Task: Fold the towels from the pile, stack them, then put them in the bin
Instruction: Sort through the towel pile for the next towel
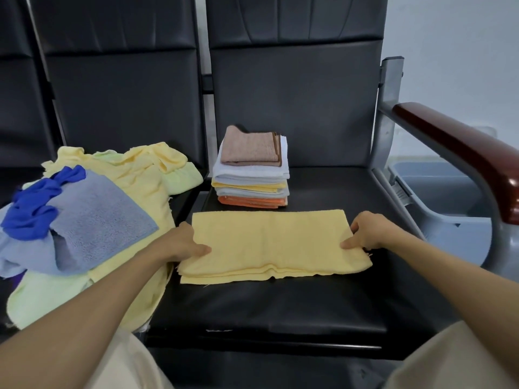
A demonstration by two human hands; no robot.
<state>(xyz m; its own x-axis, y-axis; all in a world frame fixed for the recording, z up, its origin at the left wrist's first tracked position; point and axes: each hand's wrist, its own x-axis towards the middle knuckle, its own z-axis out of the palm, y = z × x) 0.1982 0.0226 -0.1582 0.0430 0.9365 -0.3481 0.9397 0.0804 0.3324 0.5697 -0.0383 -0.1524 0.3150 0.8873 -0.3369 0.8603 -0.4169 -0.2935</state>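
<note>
2 pinch grips, 1 per short end: fingers (202, 249) of the left hand (179, 242) clamp the left end of the yellow towel (269, 245), thumb on top; right hand (370, 234) mirrors it on the right end. It lies flat on the seat (266, 310), already folded into a long strip, layered edges toward the camera. Holding both ends keeps the layers aligned, likely setup for an end-to-end fold. Just behind the strip, same seat, is the stack (252, 169) of folded towels, so the transfer is short. Unfolded pile (92, 220) is on the next seat to the left, within easy reach. Grey bin (449, 192) waits on the right, beyond the armrest (463, 153), its inside only partly visible.
</note>
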